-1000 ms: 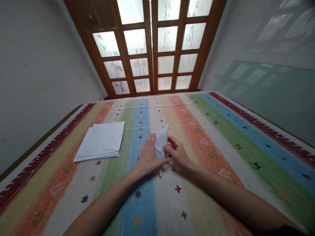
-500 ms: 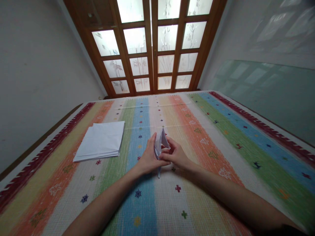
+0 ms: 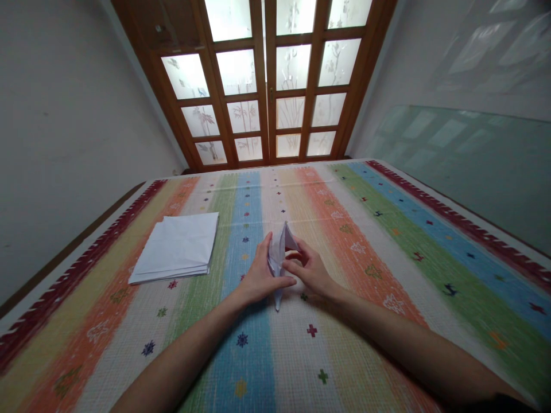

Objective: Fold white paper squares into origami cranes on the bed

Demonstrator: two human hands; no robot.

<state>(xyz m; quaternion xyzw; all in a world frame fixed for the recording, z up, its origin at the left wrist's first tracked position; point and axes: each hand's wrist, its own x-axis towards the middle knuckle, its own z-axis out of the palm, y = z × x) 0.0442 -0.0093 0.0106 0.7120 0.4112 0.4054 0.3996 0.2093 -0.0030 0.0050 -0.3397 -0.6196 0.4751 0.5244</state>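
Note:
A small folded white paper (image 3: 278, 252) stands upright between my hands above the striped tablecloth, its pointed tip up and a narrow point hanging below. My left hand (image 3: 260, 275) holds it from the left, with the thumb stretched across in front of its lower part. From the right, my right hand (image 3: 310, 268) grips its right flap, the fingers partly behind and inside the fold and the thumb near the middle crease. Some fingertips are hidden by the paper.
A stack of white paper sheets (image 3: 176, 244) lies on the striped tablecloth (image 3: 215, 355) to the left. Beyond the table's far edge stand wooden doors with frosted panes (image 3: 266, 115). A glass panel (image 3: 465, 166) leans along the right wall.
The paper's right flap has opened a little wider. My right thumb has lifted slightly away from my left thumb, and my right hand has shifted a little to the right.

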